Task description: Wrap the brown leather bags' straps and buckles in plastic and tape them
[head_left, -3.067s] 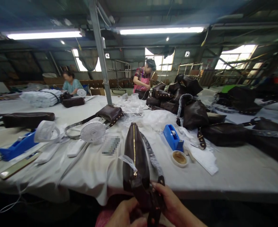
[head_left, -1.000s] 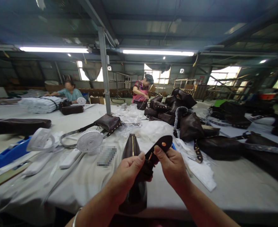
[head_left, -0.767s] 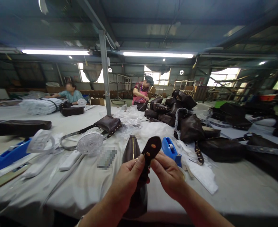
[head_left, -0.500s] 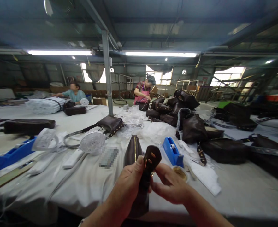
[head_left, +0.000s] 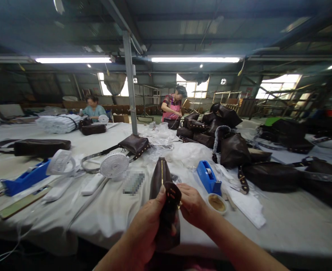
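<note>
A dark brown leather bag [head_left: 157, 177] with a gold zipper stands on the cloth in front of me. My left hand [head_left: 150, 214] is closed round its strap [head_left: 173, 192], thumb on top near the gold metal fittings. At the strap's right edge, my right hand [head_left: 194, 205] has its fingers bent together against the fittings; its fingertips are partly hidden. A bowl of tan paste [head_left: 217, 204] sits just right of my right hand, below a blue tape dispenser [head_left: 208, 177].
More brown bags [head_left: 235, 150] are heaped at the right. Left of me lie a white fan [head_left: 114, 165], another blue dispenser [head_left: 27, 178] and a pixelated flat object [head_left: 133, 183]. A metal post [head_left: 130, 82] rises from the table. Two people work across it, one in a pink apron [head_left: 171, 111].
The strap end has tipped down and toward me in my hands. My right hand has moved up along its edge. The whole view has shifted slightly.
</note>
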A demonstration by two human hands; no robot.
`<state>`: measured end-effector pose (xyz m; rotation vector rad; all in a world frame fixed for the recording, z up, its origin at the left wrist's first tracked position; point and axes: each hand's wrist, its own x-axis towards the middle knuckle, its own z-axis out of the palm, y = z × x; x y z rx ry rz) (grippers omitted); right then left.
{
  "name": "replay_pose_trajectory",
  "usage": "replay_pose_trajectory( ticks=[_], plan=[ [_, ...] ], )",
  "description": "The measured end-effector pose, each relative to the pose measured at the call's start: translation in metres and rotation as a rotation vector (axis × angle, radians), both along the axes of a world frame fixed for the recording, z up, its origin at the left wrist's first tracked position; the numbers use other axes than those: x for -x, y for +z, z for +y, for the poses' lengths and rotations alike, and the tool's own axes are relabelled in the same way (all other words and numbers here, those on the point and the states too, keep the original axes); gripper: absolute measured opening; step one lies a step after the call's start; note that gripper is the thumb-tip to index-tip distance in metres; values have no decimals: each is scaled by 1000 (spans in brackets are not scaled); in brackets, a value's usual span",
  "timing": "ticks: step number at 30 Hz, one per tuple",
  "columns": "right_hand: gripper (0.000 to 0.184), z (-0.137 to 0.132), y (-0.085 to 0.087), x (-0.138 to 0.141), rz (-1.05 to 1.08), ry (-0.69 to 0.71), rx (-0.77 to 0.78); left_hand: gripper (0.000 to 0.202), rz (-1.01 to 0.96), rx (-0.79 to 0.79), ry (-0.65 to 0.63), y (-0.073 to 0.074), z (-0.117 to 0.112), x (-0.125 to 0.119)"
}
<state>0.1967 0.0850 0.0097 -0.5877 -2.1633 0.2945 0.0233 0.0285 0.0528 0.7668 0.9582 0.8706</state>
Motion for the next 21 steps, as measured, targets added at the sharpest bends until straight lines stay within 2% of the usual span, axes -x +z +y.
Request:
replay_pose_trajectory(
  ticks=[3, 7, 11, 13, 16, 19, 21],
  plan=[
    [30, -7, 0, 11, 26, -27, 67, 70, -91, -8, 26, -4, -1, 1],
    [16, -18, 4, 24, 36, -34, 53, 73, -123, -109, 70, -6, -2, 1],
    [18, -23, 0, 27, 108, -25, 43, 68, -169, -133, 42, -8, 0, 1],
    [17, -21, -3, 25, 104, -23, 82, 60, -215, -106, 4, -8, 0, 3],
    [21, -16, -8, 19, 39, -92, 97, 51, -250, -73, -123, -6, -1, 7],
    [34, -6, -12, 9, -36, -209, -35, 36, -144, -60, -256, -1, -4, 13],
    [35, 2, -16, 2, -75, -270, -140, 27, -22, -78, -325, 5, -6, 17]
  ],
)
